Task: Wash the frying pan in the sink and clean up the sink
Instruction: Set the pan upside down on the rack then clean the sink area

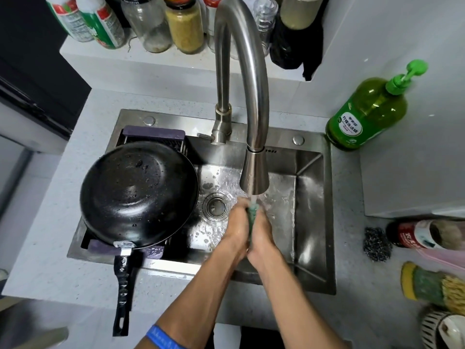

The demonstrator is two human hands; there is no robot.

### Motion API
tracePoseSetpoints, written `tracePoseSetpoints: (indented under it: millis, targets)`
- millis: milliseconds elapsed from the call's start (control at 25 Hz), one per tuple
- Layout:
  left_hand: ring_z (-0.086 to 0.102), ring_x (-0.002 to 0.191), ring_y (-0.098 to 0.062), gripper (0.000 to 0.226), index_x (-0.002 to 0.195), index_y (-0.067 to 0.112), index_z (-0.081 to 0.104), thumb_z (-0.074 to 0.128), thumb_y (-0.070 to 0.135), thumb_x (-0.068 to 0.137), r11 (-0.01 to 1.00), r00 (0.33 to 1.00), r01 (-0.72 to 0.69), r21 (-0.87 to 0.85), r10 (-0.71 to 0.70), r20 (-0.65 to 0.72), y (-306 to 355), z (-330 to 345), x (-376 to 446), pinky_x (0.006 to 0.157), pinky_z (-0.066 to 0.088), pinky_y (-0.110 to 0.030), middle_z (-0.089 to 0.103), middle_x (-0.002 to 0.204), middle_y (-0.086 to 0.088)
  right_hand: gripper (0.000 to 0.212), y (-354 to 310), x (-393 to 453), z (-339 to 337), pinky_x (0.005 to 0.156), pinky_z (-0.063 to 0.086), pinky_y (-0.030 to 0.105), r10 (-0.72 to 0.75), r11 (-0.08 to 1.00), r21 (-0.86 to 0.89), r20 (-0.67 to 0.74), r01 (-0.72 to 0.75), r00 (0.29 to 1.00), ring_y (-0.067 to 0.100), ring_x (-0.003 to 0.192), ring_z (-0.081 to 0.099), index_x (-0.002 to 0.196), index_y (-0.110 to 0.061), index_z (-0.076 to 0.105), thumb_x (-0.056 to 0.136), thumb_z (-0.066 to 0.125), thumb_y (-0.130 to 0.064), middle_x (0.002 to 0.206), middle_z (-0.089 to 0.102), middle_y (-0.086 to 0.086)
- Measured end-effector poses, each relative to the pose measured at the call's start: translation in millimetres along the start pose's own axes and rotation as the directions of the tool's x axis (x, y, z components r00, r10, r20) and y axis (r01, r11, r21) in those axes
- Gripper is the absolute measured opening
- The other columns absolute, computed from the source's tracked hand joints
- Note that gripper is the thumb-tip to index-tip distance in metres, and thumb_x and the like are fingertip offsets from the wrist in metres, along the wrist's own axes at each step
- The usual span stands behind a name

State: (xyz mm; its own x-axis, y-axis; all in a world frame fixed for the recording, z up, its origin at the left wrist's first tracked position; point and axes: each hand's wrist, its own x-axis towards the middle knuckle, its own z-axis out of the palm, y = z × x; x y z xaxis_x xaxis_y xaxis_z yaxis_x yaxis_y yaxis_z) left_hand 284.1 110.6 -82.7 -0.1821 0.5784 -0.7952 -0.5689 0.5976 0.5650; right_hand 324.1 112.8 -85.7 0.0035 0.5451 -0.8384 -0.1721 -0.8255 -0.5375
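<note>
At the near edge, a blue wristband (pixel 161 336) circles the left forearm. Both arms reach out over the near rim of the steel sink (pixel 314 222). The left hand (pixel 236 222) and right hand (pixel 263 231) meet palm to palm in the basin with a green scrub pad (pixel 252 217) squeezed between them; the fingers of each hand are pressed together against the pad, though blur hides how far they curl. Water falls from the faucet (pixel 254 172) spout straight onto the pad and the fingertips, and the basin floor around the drain (pixel 216 206), just left of the hands, is wet.

On the left side of the sink, the black frying pan (pixel 138 195) lies upside down on a dark drain rack (pixel 153 136), its underside beaded with droplets and its handle sticking out over the near rim toward the surface (pixel 63 248).

On the right, a steel wool ball (pixel 377 244) sits on the surface near a sponge brush (pixel 427 285), well apart from the sink. Farther off stands a green pump bottle (pixel 367 114) of dish soap, just beside the sink's far right corner. On the far ledge, several jars (pixel 185 23) and bottles stand in a row behind the faucet.
</note>
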Motion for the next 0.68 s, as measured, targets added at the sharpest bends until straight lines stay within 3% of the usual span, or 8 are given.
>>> tracePoseSetpoints:
  millis: [40, 120, 200, 240, 320, 360, 520, 680]
  targets:
    - [0.050, 0.117, -0.029, 0.045, 0.117, 0.014, 0.057, 0.037, 0.045, 0.092, 0.962, 0.994, -0.102, 0.252, 0.106, -0.002, -1.7, -7.1, 4.9, 0.108, 0.036, -0.050, 0.057, 0.119, -0.012, 0.036, -3.7, -7.1, -0.8, 0.082, 0.050, 0.038, 0.023, 0.999, 0.024, 0.049, -0.025, 0.999, 0.022, 0.091, 0.062, 0.115, -0.015, 0.064, 0.101, 0.047, -0.043, 0.106, 0.065, 0.004]
    - [0.040, 0.126, -0.027, 0.042, 0.126, 0.021, 0.052, 0.031, 0.043, 0.097, 0.581, 0.932, -0.264, 0.770, 0.359, 0.049, -6.5, -26.2, 13.3, 0.109, 0.029, -0.051, 0.050, 0.131, -0.005, 0.019, -6.4, -16.8, -1.0, 0.067, 0.055, 0.033, 0.014, 0.993, 0.115, 0.117, -0.028, 0.993, 0.020, 0.074, 0.065, 0.094, -0.011, 0.065, 0.102, 0.052, -0.022, 0.090, 0.067, 0.008]
    - [0.047, 0.112, -0.022, 0.024, 0.114, 0.031, 0.056, 0.037, 0.034, 0.098, 0.393, 0.868, -0.328, 0.859, 0.484, 0.109, -6.2, -38.9, 16.0, 0.096, 0.040, -0.040, 0.054, 0.117, 0.001, 0.018, -3.5, -20.5, 2.8, 0.068, 0.057, 0.034, -0.008, 0.986, 0.165, 0.158, -0.019, 0.987, 0.024, 0.074, 0.068, 0.085, -0.009, 0.067, 0.098, 0.055, -0.008, 0.084, 0.070, 0.010]
    - [0.054, 0.103, -0.021, 0.016, 0.102, 0.031, 0.058, 0.042, 0.028, 0.097, 0.511, 0.867, -0.375, 0.773, 0.489, 0.097, -3.8, -37.3, 10.0, 0.084, 0.045, -0.033, 0.060, 0.106, 0.001, 0.016, -4.4, -19.9, 4.1, 0.071, 0.055, 0.035, 0.003, 0.986, 0.162, 0.146, -0.027, 0.989, 0.022, 0.077, 0.067, 0.086, -0.013, 0.068, 0.098, 0.057, -0.013, 0.085, 0.070, 0.007]
    - [0.063, 0.086, -0.017, 0.022, 0.093, 0.022, 0.064, 0.044, 0.014, 0.099, 0.894, 0.931, -0.351, 0.279, 0.365, 0.000, -0.1, -23.5, -3.5, 0.070, 0.048, -0.022, 0.069, 0.088, 0.001, 0.011, -7.8, -9.8, 7.2, 0.065, 0.053, 0.032, 0.041, 0.973, 0.222, 0.131, -0.070, 0.991, 0.017, 0.073, 0.065, 0.092, -0.018, 0.066, 0.096, 0.062, -0.027, 0.085, 0.068, 0.002]
    - [0.064, 0.078, -0.014, 0.026, 0.092, 0.018, 0.067, 0.043, 0.011, 0.100, 0.959, 0.959, -0.282, 0.018, 0.282, -0.035, 3.2, -16.5, -11.6, 0.066, 0.048, -0.019, 0.070, 0.080, 0.002, 0.012, -10.5, -2.8, 5.8, 0.059, 0.055, 0.031, 0.074, 0.932, 0.343, 0.132, -0.116, 0.989, 0.018, 0.070, 0.066, 0.094, -0.014, 0.066, 0.094, 0.063, -0.026, 0.085, 0.069, 0.005]
    - [0.063, 0.063, -0.013, 0.037, 0.092, 0.014, 0.066, 0.037, 0.034, 0.104, 0.887, 0.995, -0.079, -0.455, 0.041, -0.094, 9.0, -21.1, -17.1, 0.062, 0.050, -0.026, 0.069, 0.074, -0.001, 0.024, -8.7, -0.9, 4.9, 0.039, 0.047, 0.019, 0.000, 0.835, 0.541, 0.185, -0.102, 0.983, 0.017, 0.058, 0.065, 0.111, -0.013, 0.062, 0.094, 0.057, 0.003, 0.091, 0.070, 0.012]
    - [0.064, 0.075, -0.021, 0.039, 0.106, 0.010, 0.065, 0.036, 0.036, 0.103, 0.860, 0.996, 0.010, -0.509, -0.053, -0.070, 3.9, -21.6, -23.0, 0.072, 0.052, -0.032, 0.071, 0.089, -0.007, 0.017, -0.2, 8.5, 12.9, 0.027, 0.024, 0.017, -0.010, 0.871, 0.491, 0.061, -0.021, 0.998, 0.005, 0.035, 0.044, 0.092, -0.015, 0.063, 0.084, 0.073, -0.025, 0.062, 0.057, -0.001]
